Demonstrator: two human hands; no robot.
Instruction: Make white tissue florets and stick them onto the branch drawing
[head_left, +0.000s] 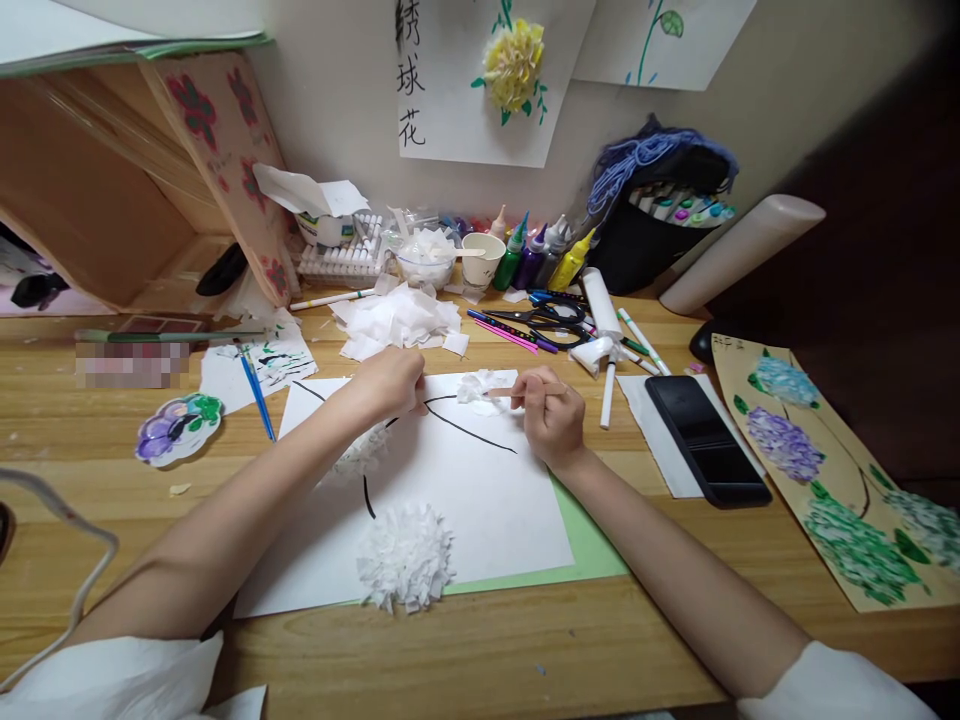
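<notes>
A white sheet (480,500) with black drawn stems lies on the wooden desk (480,650). A tissue-paper flower ball (406,557) sits at its near edge, another (361,452) shows beside my left forearm, and a small tissue cluster (480,388) lies near the top. My left hand (390,383) is closed, knuckles up, on the sheet's upper part; what it holds is hidden. My right hand (550,410) pinches a thin stick (504,393) whose tip touches the small cluster.
A pile of white tissue squares (397,320) lies behind the sheet. Scissors (551,318), pens, a glue stick (601,300) and paint bottles (536,258) crowd the back. A black phone (705,440) lies at right, beside a brown flower painting (832,480). A paint palette (178,427) sits left.
</notes>
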